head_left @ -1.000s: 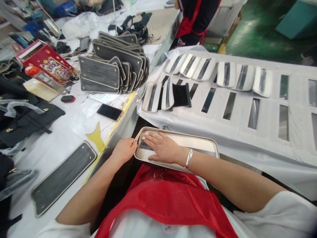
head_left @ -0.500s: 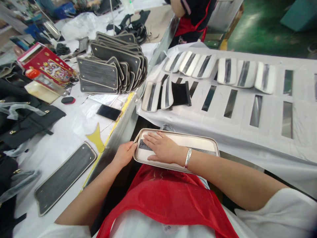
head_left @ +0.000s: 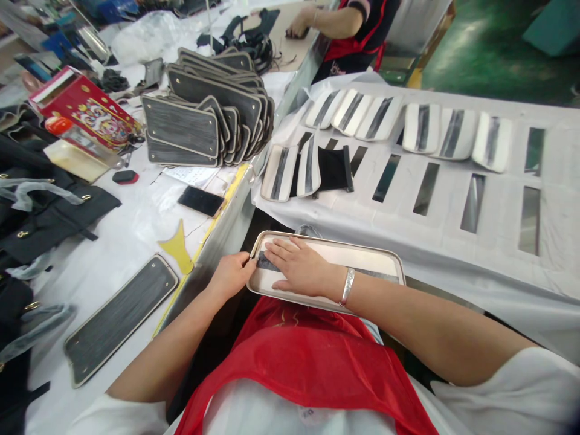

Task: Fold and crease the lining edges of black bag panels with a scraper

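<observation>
A long cream panel (head_left: 362,257) with rounded corners, a raised rim and a dark stripe lies level above my lap. My left hand (head_left: 231,275) pinches its rim at the left end, thumb and fingers closed on the edge. Flat on the panel's inner face rests my right hand (head_left: 303,266), its fingers stretched out toward the left end. The right hand and forearm hide part of the stripe and of the near side. On the table to my left lies a dark grey panel (head_left: 120,320) with a light edge and small metal studs.
Many dark panels are stacked (head_left: 203,115) on the left table, near a phone (head_left: 200,200), a yellow card piece (head_left: 180,246) and a red box (head_left: 86,109). Black bags (head_left: 58,211) lie far left. Striped cream pieces (head_left: 421,128) sit on the slotted right table. A co-worker (head_left: 351,30) is beyond.
My left hand has shifted slightly right and its thumb now presses over the panel's rim. My right hand stays flat. The co-worker's forearm and hand have come into view.
</observation>
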Demonstrator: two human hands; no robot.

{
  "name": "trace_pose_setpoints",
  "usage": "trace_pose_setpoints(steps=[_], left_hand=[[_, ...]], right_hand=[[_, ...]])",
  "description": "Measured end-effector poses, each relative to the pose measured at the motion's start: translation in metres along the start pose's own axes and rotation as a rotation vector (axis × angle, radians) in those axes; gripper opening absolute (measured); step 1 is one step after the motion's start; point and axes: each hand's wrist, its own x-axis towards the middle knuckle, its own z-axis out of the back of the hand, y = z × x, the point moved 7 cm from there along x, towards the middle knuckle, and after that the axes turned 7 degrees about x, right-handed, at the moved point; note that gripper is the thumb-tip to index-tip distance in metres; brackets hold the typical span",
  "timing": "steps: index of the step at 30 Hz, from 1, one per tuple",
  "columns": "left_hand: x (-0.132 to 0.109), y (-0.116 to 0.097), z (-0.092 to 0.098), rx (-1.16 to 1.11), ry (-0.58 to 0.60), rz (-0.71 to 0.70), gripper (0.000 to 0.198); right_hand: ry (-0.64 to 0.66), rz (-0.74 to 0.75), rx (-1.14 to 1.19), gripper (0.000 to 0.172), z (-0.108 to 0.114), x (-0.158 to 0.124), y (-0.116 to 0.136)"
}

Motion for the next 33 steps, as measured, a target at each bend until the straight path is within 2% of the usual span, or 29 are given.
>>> trace_pose_setpoints(steps=[6,11,21,25,30,33], left_hand=[[0.002,-0.01,0.004,0.084,0.015,-0.035,0.031],[0.003,-0.011,0.006,0.079,-0.012,-0.029,0.033],[0.0,-0.011,0.011,0.016,-0.058,0.013,0.033],[-0.004,0.0,0.002,-0.317,-0.03,0.078,0.034],[-0.007,0.02,-0.023,-0.894,0.08,0.293,0.03],[-0.006,0.024,-0.028,-1.006,0.075,0.336,0.032]], right_hand=[[0.009,-0.017,-0.009,0.072,0.001,0.001,0.001],[0.026,-0.021,-0.028,0.07,0.002,0.0,0.001],[-0.07,0.023,-0.104,0.069,0.022,-0.001,0.008],[-0.07,0.023,-0.081,0.068,0.022,0.001,0.009],[-0.047,0.002,-0.058,0.068,0.019,-0.001,0.006],[-0.055,0.001,-0.061,0.068,0.018,-0.002,0.005]])
